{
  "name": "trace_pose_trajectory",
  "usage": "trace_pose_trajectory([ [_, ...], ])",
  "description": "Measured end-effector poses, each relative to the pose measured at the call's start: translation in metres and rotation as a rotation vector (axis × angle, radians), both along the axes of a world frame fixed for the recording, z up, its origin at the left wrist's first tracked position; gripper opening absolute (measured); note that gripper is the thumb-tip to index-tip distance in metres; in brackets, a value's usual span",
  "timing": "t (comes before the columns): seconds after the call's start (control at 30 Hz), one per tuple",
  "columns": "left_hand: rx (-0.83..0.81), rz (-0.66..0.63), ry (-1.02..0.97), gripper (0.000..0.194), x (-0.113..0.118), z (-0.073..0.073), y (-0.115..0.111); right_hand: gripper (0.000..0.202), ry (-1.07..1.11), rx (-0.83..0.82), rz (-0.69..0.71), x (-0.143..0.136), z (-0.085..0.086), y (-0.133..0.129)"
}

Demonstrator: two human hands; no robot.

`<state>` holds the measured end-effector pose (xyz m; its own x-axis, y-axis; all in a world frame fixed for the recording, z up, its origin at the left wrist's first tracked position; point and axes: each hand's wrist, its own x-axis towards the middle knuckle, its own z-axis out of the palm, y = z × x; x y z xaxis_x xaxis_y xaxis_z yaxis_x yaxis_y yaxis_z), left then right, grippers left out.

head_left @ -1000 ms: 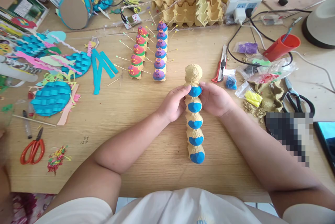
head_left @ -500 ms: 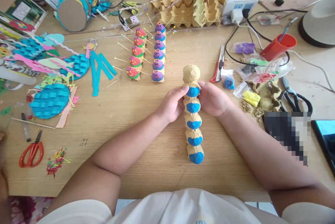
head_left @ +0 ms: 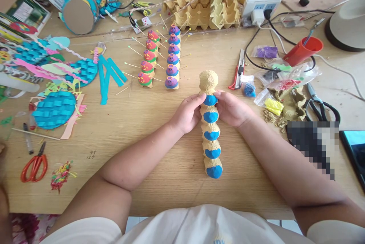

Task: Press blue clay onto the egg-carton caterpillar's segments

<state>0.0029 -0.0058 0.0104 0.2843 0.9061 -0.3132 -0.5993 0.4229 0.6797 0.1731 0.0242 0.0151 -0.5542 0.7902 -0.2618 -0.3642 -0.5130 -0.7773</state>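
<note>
While the left hand (head_left: 188,114) pinches the blue-patched carton strip (head_left: 211,117), the right hand (head_left: 233,109) pinches its opposite edge; right of the strip lies a utility knife (head_left: 240,70).

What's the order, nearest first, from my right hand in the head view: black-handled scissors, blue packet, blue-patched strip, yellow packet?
From your right hand:
1. Blue-patched strip, at its left, touching it
2. Blue packet, ahead and slightly right
3. Yellow packet, farther right
4. Black-handled scissors, farthest right
</note>
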Motion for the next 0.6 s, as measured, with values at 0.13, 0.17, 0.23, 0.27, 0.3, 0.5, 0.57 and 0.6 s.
trace_pose_trajectory([
  [0.13,-0.042,0.020,0.016,0.033,0.0015,0.0015,0.0009,0.047,0.010,0.013,-0.020,-0.0003,0.0000,-0.0010],
  [0.17,-0.044,0.034,0.017,0.033,0.0020,0.0011,0.0012,0.047,0.003,0.021,-0.030,-0.0002,-0.0001,-0.0014],
  [0.23,-0.046,0.060,0.018,0.035,0.0031,0.0002,0.0015,0.048,-0.010,0.035,-0.046,0.0000,-0.0007,-0.0018],
  [0.27,-0.046,0.064,0.020,0.038,0.0036,-0.0002,0.0015,0.049,-0.013,0.039,-0.053,0.0001,-0.0010,-0.0020],
  [0.3,-0.044,0.063,0.022,0.041,0.0040,-0.0004,0.0013,0.050,-0.014,0.042,-0.057,0.0000,-0.0014,-0.0021],
  [0.5,0.039,0.053,0.073,0.041,0.0047,0.0030,-0.0026,0.057,-0.044,0.048,-0.136,-0.0045,-0.0004,-0.0044],
  [0.57,0.048,0.059,0.088,0.043,0.0051,0.0049,-0.0033,0.060,-0.052,0.056,-0.171,-0.0070,0.0012,-0.0061],
  [0.6,0.050,0.063,0.091,0.044,0.0054,0.0056,-0.0035,0.061,-0.058,0.062,-0.183,-0.0082,0.0021,-0.0070],
])
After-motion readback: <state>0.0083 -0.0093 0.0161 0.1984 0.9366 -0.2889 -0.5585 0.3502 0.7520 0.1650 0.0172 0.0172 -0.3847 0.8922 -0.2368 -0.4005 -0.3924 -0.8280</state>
